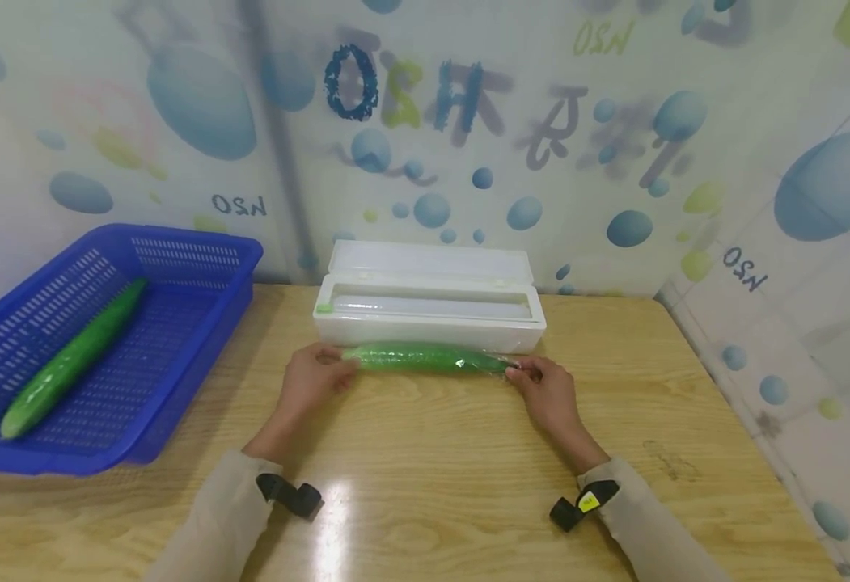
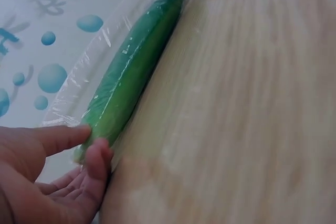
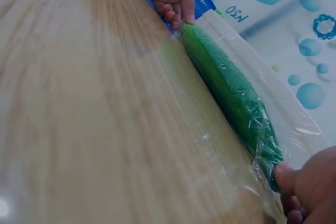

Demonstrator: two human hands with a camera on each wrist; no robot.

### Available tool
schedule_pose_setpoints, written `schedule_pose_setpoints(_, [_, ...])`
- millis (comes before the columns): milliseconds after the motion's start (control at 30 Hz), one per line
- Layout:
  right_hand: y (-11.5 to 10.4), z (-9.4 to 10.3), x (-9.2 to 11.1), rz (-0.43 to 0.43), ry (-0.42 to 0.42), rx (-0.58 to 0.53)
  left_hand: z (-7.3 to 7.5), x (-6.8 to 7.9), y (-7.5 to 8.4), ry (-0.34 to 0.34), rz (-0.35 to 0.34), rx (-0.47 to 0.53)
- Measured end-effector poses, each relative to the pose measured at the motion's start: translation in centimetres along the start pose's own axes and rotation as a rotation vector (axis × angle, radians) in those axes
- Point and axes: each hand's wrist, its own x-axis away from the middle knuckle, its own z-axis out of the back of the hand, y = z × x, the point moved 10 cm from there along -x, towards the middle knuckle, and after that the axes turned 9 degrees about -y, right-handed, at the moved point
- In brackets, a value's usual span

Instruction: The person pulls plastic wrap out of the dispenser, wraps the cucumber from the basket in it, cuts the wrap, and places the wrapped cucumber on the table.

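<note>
A green cucumber [image 1: 420,356] lies lengthwise on the table just in front of a white cling film box [image 1: 425,331]. Clear cling film [image 3: 258,129] covers it, creased and bunched toward its right end. My left hand [image 1: 314,376] pinches the left end of the cucumber between thumb and fingers. At the opposite, darker end, my right hand [image 1: 547,392] grips the tip together with the gathered film. The left wrist view shows more film [image 2: 79,85] spread beside the cucumber [image 2: 131,66] on the box side.
To the left stands a blue perforated basket [image 1: 184,380] with another cucumber [image 1: 78,356] inside, unwrapped. The cling film box has its lid [image 1: 428,260] raised, and a pale roll [image 1: 428,307] shows within. A patterned wall [image 1: 425,186] rises behind the wooden table [image 1: 425,485].
</note>
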Motion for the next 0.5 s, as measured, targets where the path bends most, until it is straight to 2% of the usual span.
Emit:
schedule_pose_setpoints(133, [-0.1,0.0,0.1,-0.003,0.002,-0.012,-0.2,-0.4,0.1,-0.096,0.006,-0.014])
schedule_pose_setpoints(200, [-0.1,0.1,0.1,-0.003,0.003,-0.013,0.2,-0.5,0.5,-0.110,-0.001,-0.057])
schedule_pose_setpoints(267, [0.0,0.1,0.0,-0.003,0.007,-0.010,1.0,-0.5,0.9,-0.067,-0.003,-0.115])
schedule_pose_setpoints(367, [0.1,0.2,0.0,0.001,0.012,-0.013,2.8,-0.4,1.7,0.058,-0.012,-0.220])
schedule_pose_setpoints(433, [0.2,0.2,0.0,0.003,0.012,-0.011,3.8,-0.4,2.1,0.136,-0.036,-0.231])
schedule_pose_setpoints(500, [0.2,0.1,0.0,0.003,0.012,-0.013,4.4,-0.6,2.6,0.176,-0.087,-0.211])
